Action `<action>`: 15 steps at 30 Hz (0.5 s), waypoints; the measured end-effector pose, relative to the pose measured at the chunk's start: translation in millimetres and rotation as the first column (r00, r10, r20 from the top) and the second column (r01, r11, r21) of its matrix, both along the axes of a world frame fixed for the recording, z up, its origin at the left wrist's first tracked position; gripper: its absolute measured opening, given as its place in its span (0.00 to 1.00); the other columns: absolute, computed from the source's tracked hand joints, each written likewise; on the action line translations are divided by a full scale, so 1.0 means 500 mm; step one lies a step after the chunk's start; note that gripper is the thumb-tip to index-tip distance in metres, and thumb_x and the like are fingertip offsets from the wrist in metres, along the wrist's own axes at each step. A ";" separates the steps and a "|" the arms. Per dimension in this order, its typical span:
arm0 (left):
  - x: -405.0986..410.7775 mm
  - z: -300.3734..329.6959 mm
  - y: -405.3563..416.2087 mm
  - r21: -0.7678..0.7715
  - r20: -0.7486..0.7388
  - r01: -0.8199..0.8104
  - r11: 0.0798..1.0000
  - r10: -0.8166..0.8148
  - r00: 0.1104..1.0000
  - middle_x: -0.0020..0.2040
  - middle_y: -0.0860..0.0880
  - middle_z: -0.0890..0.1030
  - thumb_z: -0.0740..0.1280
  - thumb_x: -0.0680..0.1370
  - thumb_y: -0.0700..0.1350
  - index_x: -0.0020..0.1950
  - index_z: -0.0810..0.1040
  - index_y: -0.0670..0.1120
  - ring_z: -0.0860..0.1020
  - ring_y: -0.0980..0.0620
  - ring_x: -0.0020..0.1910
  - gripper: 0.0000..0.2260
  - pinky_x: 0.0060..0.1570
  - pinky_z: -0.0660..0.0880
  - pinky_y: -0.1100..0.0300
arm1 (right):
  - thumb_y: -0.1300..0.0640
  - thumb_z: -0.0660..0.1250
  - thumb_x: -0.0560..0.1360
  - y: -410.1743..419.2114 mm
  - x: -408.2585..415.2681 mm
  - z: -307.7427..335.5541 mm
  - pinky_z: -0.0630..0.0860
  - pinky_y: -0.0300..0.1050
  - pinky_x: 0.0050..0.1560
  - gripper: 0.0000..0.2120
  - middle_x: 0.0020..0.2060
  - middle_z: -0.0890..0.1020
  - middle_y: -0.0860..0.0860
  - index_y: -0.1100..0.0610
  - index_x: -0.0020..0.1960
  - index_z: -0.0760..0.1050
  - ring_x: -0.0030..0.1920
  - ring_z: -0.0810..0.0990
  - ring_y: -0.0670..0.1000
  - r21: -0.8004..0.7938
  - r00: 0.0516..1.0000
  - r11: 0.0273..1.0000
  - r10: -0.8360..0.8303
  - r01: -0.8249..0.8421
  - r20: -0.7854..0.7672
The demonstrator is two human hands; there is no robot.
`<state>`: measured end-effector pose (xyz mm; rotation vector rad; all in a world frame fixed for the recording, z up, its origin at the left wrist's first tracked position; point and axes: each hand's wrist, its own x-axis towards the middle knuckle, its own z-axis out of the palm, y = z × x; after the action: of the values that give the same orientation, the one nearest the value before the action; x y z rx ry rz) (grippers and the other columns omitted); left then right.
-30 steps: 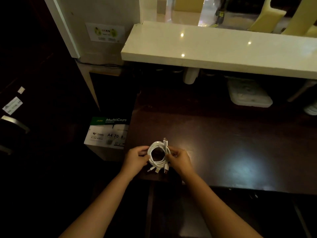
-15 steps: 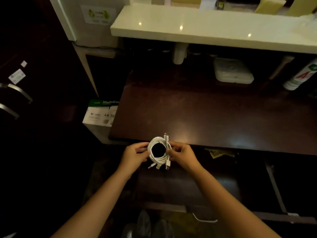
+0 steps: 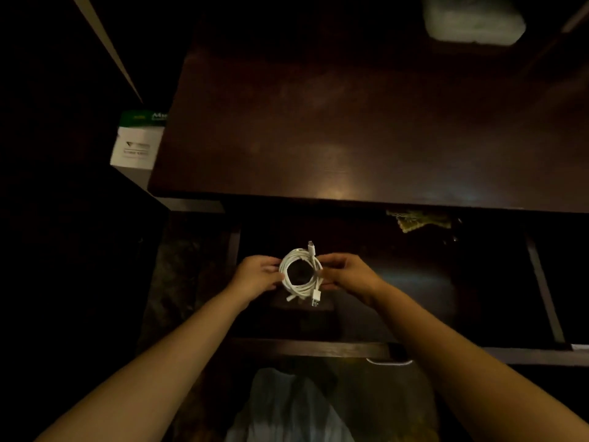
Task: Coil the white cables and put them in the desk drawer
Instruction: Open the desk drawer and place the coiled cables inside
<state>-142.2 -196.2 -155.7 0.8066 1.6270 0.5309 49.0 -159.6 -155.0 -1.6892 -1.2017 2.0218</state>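
- Head view: the scene is very dim, and much of the open desk drawer [image 3: 446,282] is lost in shadow, so its floor and contents are hard to make out (only a crumpled yellowish scrap [image 3: 417,220] shows at its back edge, partly tucked under the desk top [image 3: 318,129]).
- A pale blurred object [image 3: 471,19] at the far end of the desk is cut off by the top of the frame; what it is cannot be told.
- The coiled white cables [image 3: 301,272] sit between the two hands, above the left part of the drawer; whether the coil touches the drawer floor cannot be told.
- The left hand [image 3: 256,275] pinches the coil's left side, and the right hand [image 3: 347,272] grips its right side with curled fingers.
- One plug end sticks up from the coil's top; others hang from its lower edge.
- A paper box [image 3: 137,141] stands left of the desk; its green band shows only the letters "Mu" before the desk hides the rest, and the smaller print is unreadable.
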 end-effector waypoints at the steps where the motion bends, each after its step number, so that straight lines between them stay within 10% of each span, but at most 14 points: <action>1: 0.004 -0.020 0.008 -0.027 -0.006 0.030 0.999 -0.030 1.000 0.58 0.36 0.79 0.67 0.73 0.34 0.62 0.73 0.36 0.77 0.48 0.50 0.17 0.39 0.74 0.65 | 0.69 0.64 0.74 0.009 0.004 -0.021 0.80 0.43 0.45 0.15 0.45 0.80 0.60 0.67 0.61 0.73 0.37 0.81 0.49 -0.014 1.000 1.000 -0.001 0.001 0.018; 15: 0.020 -0.141 0.051 -0.244 -0.073 0.138 0.960 -0.160 0.984 0.36 0.46 0.76 0.66 0.72 0.30 0.59 0.75 0.33 0.75 0.56 0.32 0.15 0.25 0.72 0.73 | 0.67 0.64 0.75 0.017 0.013 -0.149 0.79 0.38 0.35 0.15 0.37 0.79 0.55 0.64 0.61 0.72 0.33 0.80 0.47 -0.223 0.996 0.975 0.016 0.004 0.091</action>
<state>-132.4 -170.8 -226.0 0.7752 1.6603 0.1886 55.5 -151.4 -229.4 -1.9018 -1.0403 2.1737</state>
